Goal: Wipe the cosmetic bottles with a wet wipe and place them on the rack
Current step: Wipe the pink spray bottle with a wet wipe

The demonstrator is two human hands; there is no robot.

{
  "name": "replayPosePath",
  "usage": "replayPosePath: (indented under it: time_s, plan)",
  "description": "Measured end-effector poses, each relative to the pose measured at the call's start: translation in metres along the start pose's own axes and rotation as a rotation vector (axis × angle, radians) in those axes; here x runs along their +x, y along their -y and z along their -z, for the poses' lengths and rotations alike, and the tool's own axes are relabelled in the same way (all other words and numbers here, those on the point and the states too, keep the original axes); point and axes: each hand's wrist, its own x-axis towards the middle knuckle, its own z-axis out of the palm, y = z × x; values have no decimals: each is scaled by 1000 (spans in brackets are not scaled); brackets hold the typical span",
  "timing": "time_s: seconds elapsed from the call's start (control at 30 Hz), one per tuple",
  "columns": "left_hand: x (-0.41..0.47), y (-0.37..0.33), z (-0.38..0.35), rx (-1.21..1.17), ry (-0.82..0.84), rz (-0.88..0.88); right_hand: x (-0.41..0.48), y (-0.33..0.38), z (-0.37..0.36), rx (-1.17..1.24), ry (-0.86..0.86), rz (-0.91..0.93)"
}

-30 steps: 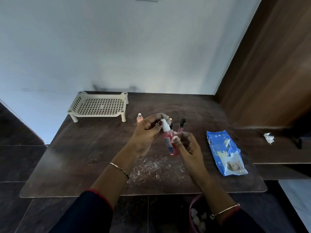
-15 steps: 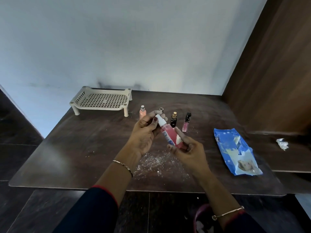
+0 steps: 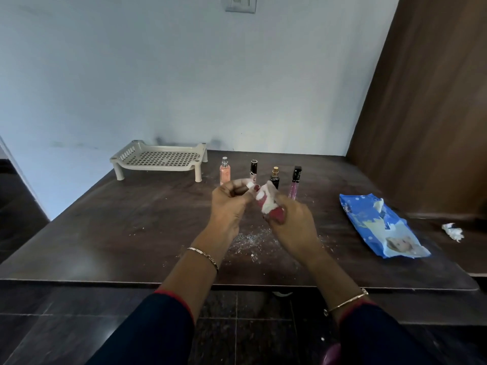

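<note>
A red bottle point(image 3: 277, 214) with a white cap is held tilted above the dark table point(image 3: 105, 233), between both hands. My left hand point(image 3: 228, 206) pinches its cap end. My right hand point(image 3: 293, 227) grips its lower end, pressing a white wet wipe point(image 3: 266, 204) wrapped around its middle. Behind the hands stand a peach spray bottle point(image 3: 224, 173), a black-capped tube point(image 3: 253, 170), a dark bottle with a gold cap point(image 3: 274, 177) and a pink lip gloss point(image 3: 294, 186). The cream rack point(image 3: 160, 160) stands bare at the table's back left.
A blue wet-wipe pack point(image 3: 379, 227) lies at the right, with a crumpled used wipe point(image 3: 452, 231) beyond it. White specks point(image 3: 250, 239) dust the table below my hands. A brown wooden panel point(image 3: 421, 101) rises on the right. A pink bin point(image 3: 332, 354) sits under the table edge.
The wipe has moved up from the bottle's lower end to cover its middle, and the bottle has tilted further. My view has lifted, so the standing bottles show fully.
</note>
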Motion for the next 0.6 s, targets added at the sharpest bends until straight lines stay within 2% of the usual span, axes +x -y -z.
replayPosePath:
  time_s: [0.13, 0.37, 0.5, 0.6]
  plan:
    - [-15, 13, 4, -31, 22, -13, -16, 10, 0, -50, 3, 67]
    - [-23, 24, 14, 47, 45, -51, -50, -20, 16, -197, 57, -153]
    - [-21, 29, 16, 76, 43, -66, -38, -22, 26, -86, -216, -284]
    - [-19, 31, 17, 98, 35, -61, -25, -18, 32, -21, -314, -258]
